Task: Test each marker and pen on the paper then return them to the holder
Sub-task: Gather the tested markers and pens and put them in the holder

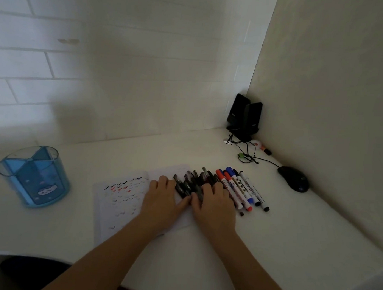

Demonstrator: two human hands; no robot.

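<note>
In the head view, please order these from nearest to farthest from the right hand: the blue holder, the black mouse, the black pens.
1. Black pens, touched by the right hand.
2. Black mouse, to the right.
3. Blue holder, far left.

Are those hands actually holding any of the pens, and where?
The left hand rests on the paper beside the dark pens; the right hand lies over their lower ends, and whether it grips one cannot be told.

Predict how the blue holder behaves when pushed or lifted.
Blue holder looks like translucent plastic, nothing visible inside: probably light and rigid. Squat and wide, so likely slides on the smooth desk rather than tips.
</note>
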